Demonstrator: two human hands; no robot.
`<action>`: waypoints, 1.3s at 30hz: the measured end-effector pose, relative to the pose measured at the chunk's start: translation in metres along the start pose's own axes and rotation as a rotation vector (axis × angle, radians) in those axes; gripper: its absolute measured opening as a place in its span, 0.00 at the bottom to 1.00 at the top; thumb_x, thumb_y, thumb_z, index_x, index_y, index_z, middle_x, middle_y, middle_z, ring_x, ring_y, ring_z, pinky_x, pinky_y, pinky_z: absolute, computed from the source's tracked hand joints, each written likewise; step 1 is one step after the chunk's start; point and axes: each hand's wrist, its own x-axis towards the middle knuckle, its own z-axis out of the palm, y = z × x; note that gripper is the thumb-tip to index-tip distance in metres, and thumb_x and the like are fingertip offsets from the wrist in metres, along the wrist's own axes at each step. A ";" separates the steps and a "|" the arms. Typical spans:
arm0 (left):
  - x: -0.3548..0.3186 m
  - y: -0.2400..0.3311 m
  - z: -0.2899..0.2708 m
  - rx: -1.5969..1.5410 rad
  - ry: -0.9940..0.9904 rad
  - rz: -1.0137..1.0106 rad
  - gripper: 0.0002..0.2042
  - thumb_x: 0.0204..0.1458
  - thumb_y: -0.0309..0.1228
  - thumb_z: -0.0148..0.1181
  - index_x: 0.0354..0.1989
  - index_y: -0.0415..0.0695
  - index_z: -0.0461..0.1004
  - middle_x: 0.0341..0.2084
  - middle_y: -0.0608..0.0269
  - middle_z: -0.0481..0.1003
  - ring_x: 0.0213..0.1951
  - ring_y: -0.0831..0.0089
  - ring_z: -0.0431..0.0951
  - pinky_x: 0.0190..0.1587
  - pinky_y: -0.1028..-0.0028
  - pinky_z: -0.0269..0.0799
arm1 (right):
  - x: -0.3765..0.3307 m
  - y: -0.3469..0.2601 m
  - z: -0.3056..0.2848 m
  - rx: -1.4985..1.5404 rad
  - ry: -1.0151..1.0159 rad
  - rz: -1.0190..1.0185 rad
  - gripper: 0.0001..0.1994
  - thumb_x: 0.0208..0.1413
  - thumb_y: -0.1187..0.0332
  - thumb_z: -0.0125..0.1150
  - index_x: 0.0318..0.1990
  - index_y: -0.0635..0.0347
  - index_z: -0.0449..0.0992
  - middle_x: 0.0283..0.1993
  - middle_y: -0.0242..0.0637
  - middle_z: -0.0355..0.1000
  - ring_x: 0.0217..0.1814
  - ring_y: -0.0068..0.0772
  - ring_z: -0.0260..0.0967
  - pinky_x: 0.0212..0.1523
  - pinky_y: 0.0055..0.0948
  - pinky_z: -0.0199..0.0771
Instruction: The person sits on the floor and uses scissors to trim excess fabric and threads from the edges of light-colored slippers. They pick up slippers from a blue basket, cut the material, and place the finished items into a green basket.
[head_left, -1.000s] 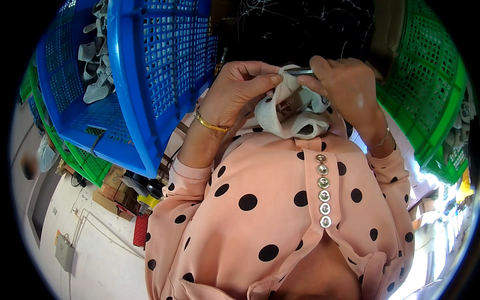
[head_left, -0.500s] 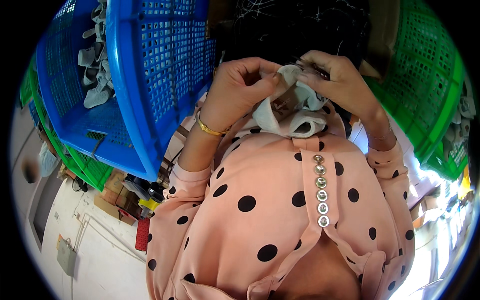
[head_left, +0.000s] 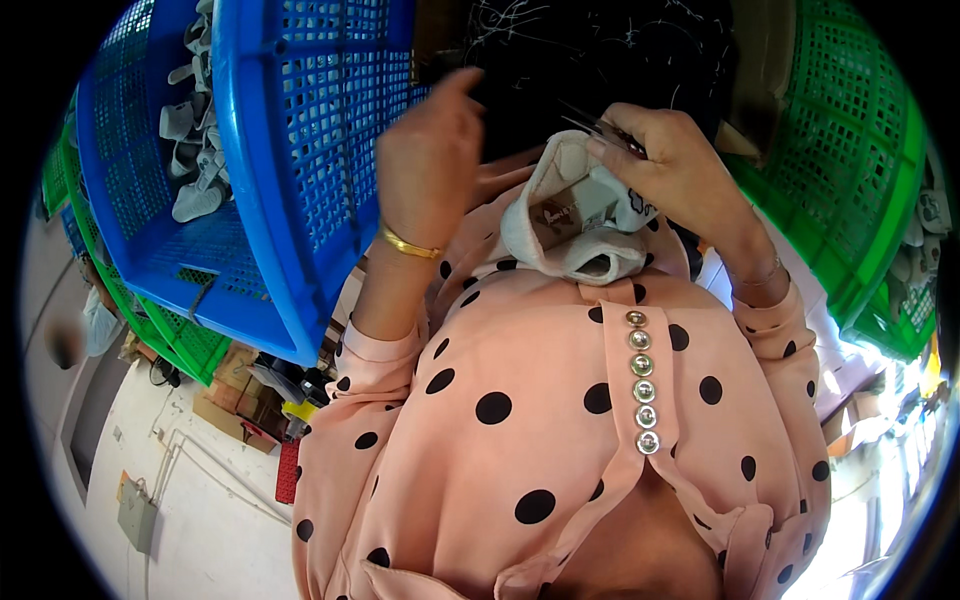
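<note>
A small pale grey shoe upper (head_left: 575,262) is held up in front of my chest, its opening facing me and a brown lining patch showing inside. My right hand (head_left: 675,160) is closed on its top edge, thumb against the fabric. Out of the same hand sticks a thin, pointed dark metal tool (head_left: 594,124), possibly thread snips; the rest is hidden by the fingers. My left hand (head_left: 430,150) is raised to the left, apart from the upper, somewhat blurred. Its index finger and thumb are spread, with nothing visible between them.
A blue plastic basket (head_left: 250,230) on the left holds several similar pale uppers (head_left: 200,195). To the right stands a green basket (head_left: 860,170) with more pale pieces beyond it. Loose threads lie on a dark surface (head_left: 600,60) ahead. Cardboard boxes (head_left: 235,400) are at lower left.
My left hand has let go of the upper's edge and moved left, its fingers spreading. The right hand still holds the upper, and its opening shows more fully.
</note>
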 end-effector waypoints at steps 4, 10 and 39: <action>0.003 -0.003 -0.001 -0.351 0.025 -0.024 0.18 0.52 0.30 0.64 0.53 0.43 0.73 0.32 0.65 0.80 0.37 0.69 0.80 0.36 0.77 0.75 | 0.003 0.002 -0.001 0.001 -0.003 -0.016 0.14 0.54 0.62 0.61 0.35 0.68 0.76 0.22 0.50 0.70 0.22 0.47 0.68 0.26 0.35 0.68; -0.002 0.028 -0.002 -0.701 -0.300 -0.342 0.08 0.56 0.30 0.60 0.40 0.39 0.79 0.25 0.65 0.79 0.28 0.83 0.76 0.32 0.82 0.73 | 0.001 0.000 0.004 -0.006 0.000 -0.018 0.11 0.53 0.65 0.60 0.36 0.66 0.75 0.24 0.50 0.71 0.24 0.49 0.70 0.28 0.36 0.69; -0.014 0.015 -0.006 -1.358 -0.485 -0.752 0.07 0.55 0.30 0.61 0.37 0.41 0.79 0.27 0.69 0.78 0.26 0.84 0.74 0.30 0.84 0.70 | -0.025 -0.004 0.023 -0.748 0.442 -0.305 0.21 0.53 0.46 0.62 0.30 0.55 0.68 0.18 0.33 0.69 0.17 0.34 0.70 0.18 0.26 0.68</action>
